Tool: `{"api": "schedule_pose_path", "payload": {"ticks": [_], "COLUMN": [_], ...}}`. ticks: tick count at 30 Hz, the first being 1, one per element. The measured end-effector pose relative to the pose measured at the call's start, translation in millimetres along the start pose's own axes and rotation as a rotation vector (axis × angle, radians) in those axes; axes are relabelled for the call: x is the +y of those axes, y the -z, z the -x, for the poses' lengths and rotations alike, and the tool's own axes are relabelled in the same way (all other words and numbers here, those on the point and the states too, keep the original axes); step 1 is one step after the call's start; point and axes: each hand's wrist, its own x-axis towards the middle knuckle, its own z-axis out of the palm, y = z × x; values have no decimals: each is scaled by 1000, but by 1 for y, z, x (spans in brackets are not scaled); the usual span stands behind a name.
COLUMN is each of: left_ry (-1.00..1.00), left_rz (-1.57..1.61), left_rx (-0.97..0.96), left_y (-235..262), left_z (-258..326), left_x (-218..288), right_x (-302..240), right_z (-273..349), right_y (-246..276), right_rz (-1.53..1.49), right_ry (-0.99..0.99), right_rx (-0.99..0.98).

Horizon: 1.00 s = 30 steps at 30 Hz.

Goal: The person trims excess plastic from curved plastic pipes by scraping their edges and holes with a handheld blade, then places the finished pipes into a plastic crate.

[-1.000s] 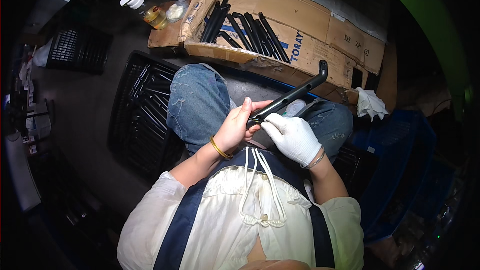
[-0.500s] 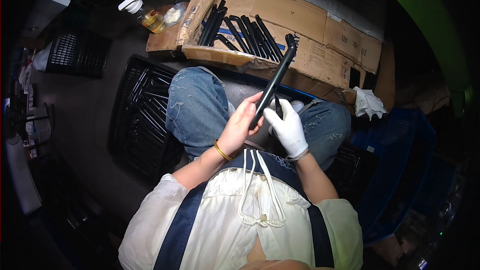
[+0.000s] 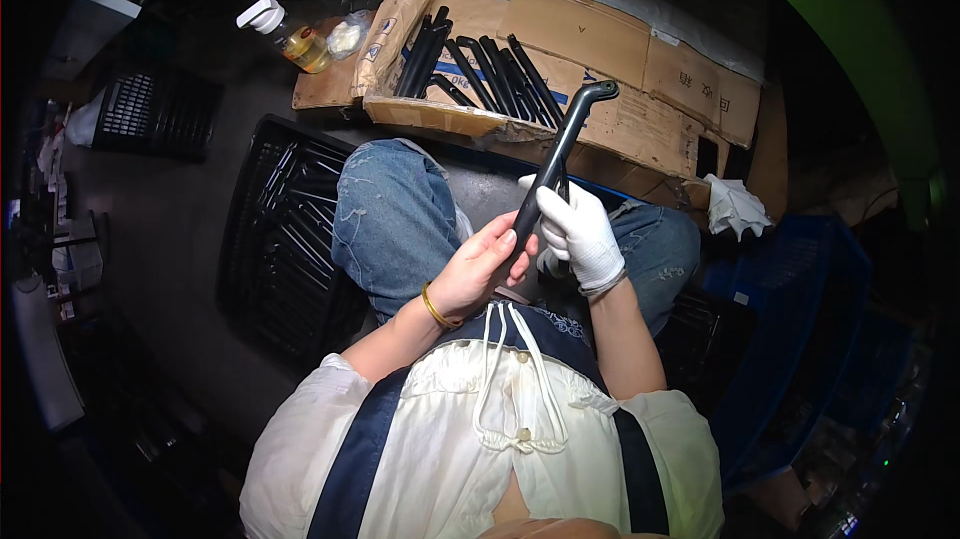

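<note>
My bare left hand (image 3: 485, 257), with a gold bangle at the wrist, is closed round the lower end of a glossy black bent handle (image 3: 562, 151). The handle slants up and to the right, its angled tip, with what looks like a small hole, above my knees. My right hand (image 3: 585, 234), in a white glove, is closed against the handle's right side, some fingers reaching behind it. A thin dark tool (image 3: 563, 179) shows in that gloved grip, alongside the handle; its kind cannot be made out. Several similar black handles (image 3: 490, 74) lie in the open cardboard box (image 3: 455, 119) ahead.
A black crate (image 3: 250, 174) with several black handles stands to my left. A bottle with a white lid (image 3: 300, 44) and a small plastic bag (image 3: 347, 36) sit beside the box. Crumpled white cloth (image 3: 737, 207) hangs at its right corner. Blue bins (image 3: 770, 339) are at right.
The handle has turned, so its bent tip now points further right and shows its end. My gloved hand has moved up along the handle and closed nearer to it.
</note>
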Motion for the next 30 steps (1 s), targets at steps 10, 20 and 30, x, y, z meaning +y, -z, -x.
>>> {"api": "schedule_pose_path", "payload": {"ticks": [10, 20, 30], "left_ry": [-50, -152, -115], "left_rz": [-231, -210, -289], "left_rx": [77, 157, 143], "left_y": [-3, -9, -9], "left_z": [-6, -5, 0], "left_x": [7, 10, 10], "right_x": [2, 2, 4], "right_z": [3, 45, 44], "right_y": [-11, -26, -27], "right_rz": [311, 983, 1082], "right_ry": [119, 385, 448], "right_rx": [157, 192, 142]}}
